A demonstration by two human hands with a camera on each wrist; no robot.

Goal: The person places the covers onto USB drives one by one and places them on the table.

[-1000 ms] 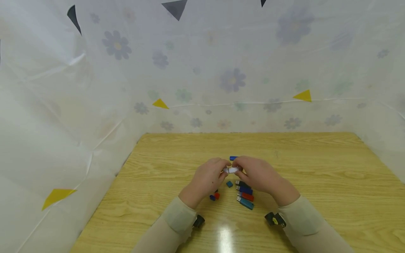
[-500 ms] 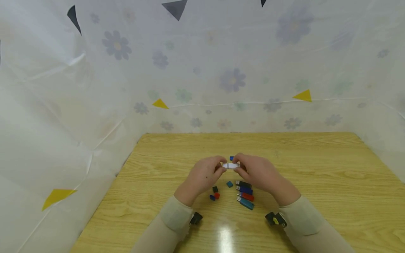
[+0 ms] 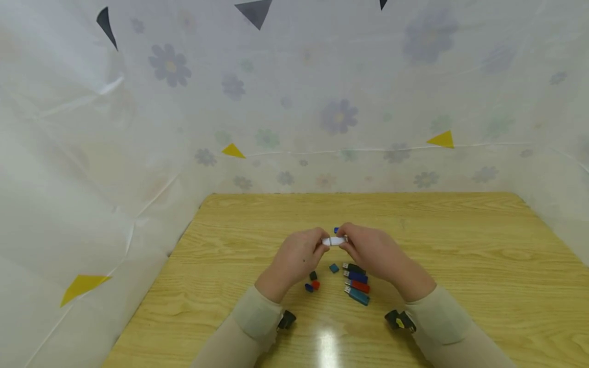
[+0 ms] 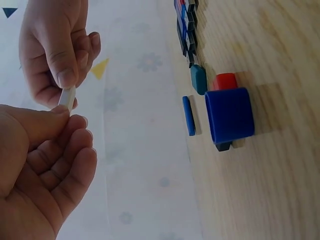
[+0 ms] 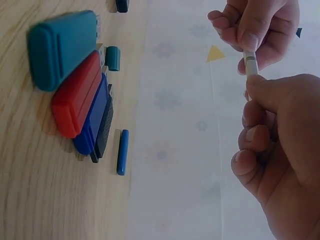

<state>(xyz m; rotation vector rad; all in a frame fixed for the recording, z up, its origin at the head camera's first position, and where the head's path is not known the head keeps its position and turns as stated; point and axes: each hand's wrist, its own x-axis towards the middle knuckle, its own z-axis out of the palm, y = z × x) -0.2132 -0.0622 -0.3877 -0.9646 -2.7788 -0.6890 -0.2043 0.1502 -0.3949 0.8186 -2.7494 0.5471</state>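
Nearest on the wood-grained bench, four USB sticks lie in a row, bare metal plugs pointing left: a teal stick closest, then a red stick, a blue stick and a black stick. Left of them are loose caps: a blue cap and a red cap close together, a black cap just beyond, and a teal cap apart, nearer the plugs. From this, uncapping looks finished for these four.

A little farther off, a person's two hands face each other above the bench, holding a white stick crosswise between them. A thin grey band crosses it; whether its cap has begun to part cannot be told, so this fifth one seems unfinished. The left hand has its grip clamped on the left end, thumb against finger, other fingers loosely curled. The right hand pinches the right end in much the same way. Both forearms slant inward.

Beyond them, partly covered by the right hand in the head view, lies a slim blue piece. No plug shows on it; possibly it is another capped stick left to do.
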